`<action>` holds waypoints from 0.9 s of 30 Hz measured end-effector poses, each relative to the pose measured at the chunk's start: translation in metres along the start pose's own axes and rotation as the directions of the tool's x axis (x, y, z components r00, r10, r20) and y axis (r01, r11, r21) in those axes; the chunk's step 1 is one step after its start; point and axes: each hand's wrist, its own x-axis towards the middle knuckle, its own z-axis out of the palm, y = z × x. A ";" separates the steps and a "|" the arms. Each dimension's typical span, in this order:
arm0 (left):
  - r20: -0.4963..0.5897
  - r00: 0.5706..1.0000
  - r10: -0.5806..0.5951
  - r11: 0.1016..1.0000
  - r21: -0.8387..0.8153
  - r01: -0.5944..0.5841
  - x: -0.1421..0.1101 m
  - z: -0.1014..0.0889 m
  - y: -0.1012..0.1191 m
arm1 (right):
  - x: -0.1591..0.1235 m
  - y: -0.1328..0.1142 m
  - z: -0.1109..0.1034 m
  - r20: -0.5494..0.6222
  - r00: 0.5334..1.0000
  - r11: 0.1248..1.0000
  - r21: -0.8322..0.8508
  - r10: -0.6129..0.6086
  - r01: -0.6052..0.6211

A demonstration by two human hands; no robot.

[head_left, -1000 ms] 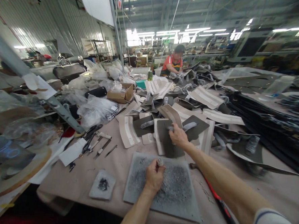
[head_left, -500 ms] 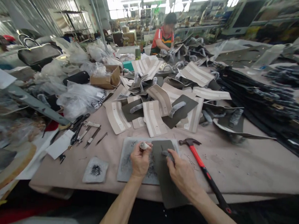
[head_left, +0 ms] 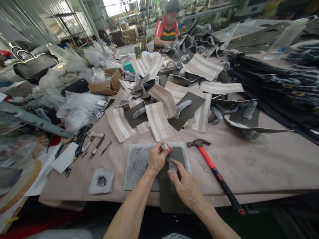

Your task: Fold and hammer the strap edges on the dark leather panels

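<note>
A plastic bag beyond the left hand reads "CA…".

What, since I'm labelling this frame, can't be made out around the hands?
Head view:
Lower end of the pale-topped tool: hidden by the left hand.
Part of the wrapped handle: covered by the right hand.
Underside of the dark panel: turned away.
Dark bits on the small slab: too small to identify.
</note>
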 end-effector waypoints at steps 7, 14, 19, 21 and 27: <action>0.030 1.000 0.010 0.997 0.080 -0.012 0.002 0.002 0.006 | -0.005 0.079 -0.059 -0.435 0.899 0.904 -0.406 -0.059 -0.137; 0.049 0.999 0.020 0.995 0.096 -0.025 0.002 0.001 0.006 | -0.018 0.138 -0.071 -0.320 0.947 0.730 -0.648 -0.001 -0.218; 0.062 0.997 0.037 0.987 0.151 -0.047 0.002 0.001 0.006 | -0.012 0.135 -0.068 -0.291 0.953 0.781 -0.575 0.085 -0.245; 0.065 0.997 0.044 0.981 0.184 -0.055 0.002 0.001 0.007 | -0.006 0.127 -0.075 -0.249 0.946 0.862 -0.410 0.209 -0.299; 0.009 0.997 0.073 0.960 0.271 -0.073 0.002 0.009 0.004 | 0.002 0.072 -0.091 0.297 0.850 0.614 0.592 0.436 -0.522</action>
